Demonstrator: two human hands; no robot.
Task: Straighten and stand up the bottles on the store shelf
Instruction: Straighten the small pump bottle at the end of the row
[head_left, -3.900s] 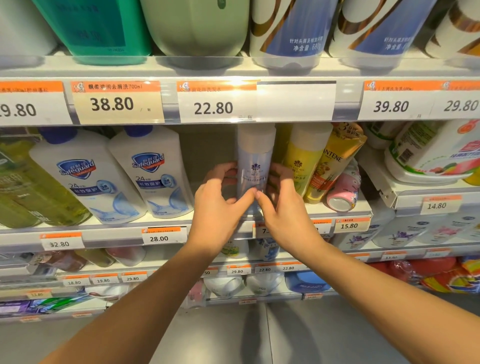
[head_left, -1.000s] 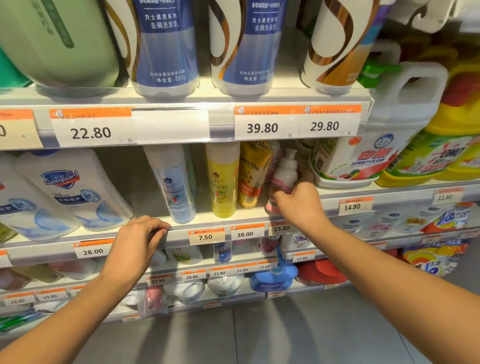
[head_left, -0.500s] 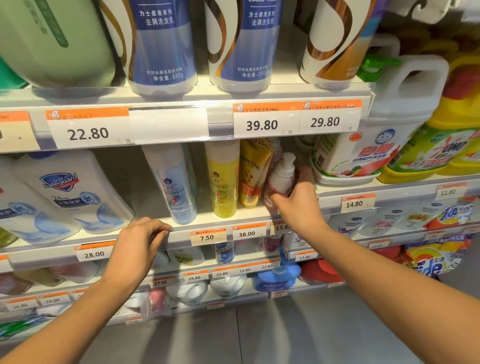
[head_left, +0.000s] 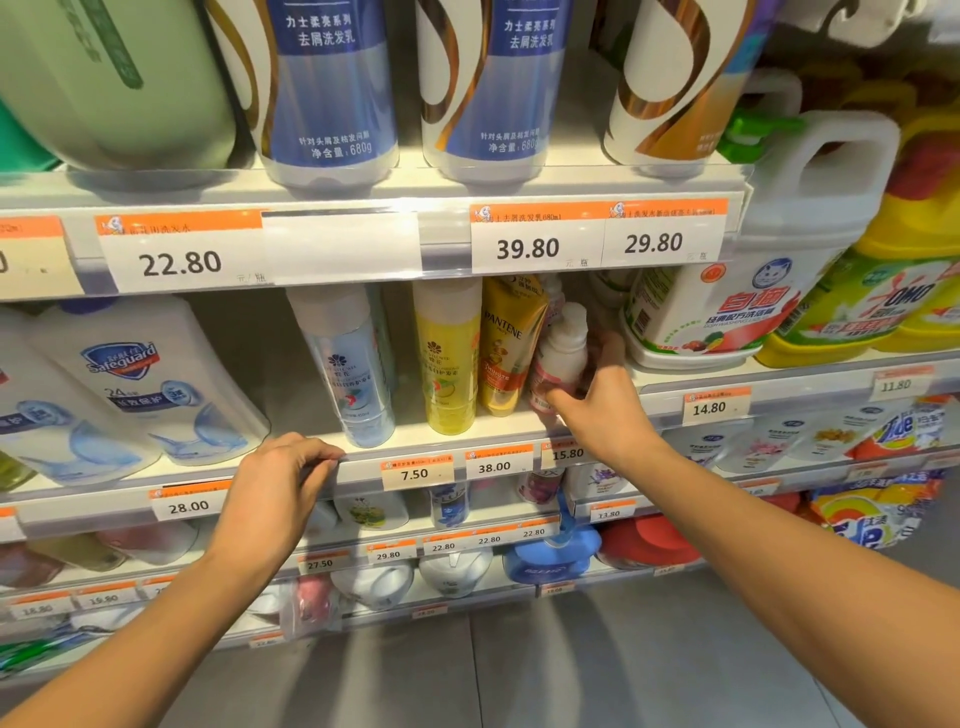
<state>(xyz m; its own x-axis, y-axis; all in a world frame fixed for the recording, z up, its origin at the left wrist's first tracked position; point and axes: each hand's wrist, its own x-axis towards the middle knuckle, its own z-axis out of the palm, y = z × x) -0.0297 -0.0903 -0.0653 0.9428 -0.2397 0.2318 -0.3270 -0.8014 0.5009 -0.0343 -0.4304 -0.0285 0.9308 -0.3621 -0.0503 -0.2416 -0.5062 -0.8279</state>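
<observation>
On the middle shelf a small pink bottle with a white cap stands nearly upright, and my right hand is closed around its lower part. Left of it stand a gold Pantene tube, a yellow bottle and a clear blue bottle that leans slightly left. My left hand rests curled on the shelf's front edge, below the blue bottle, holding no bottle.
Two white Safeguard bottles stand at the left of the same shelf. Big shampoo bottles fill the shelf above. A white detergent jug and yellow jugs sit to the right. Lower shelves hold more products above a grey floor.
The pink bottle lay on its side earlier; my right hand has tilted it up to near upright. My left hand, which earlier held the blue bottle, stays on the shelf edge.
</observation>
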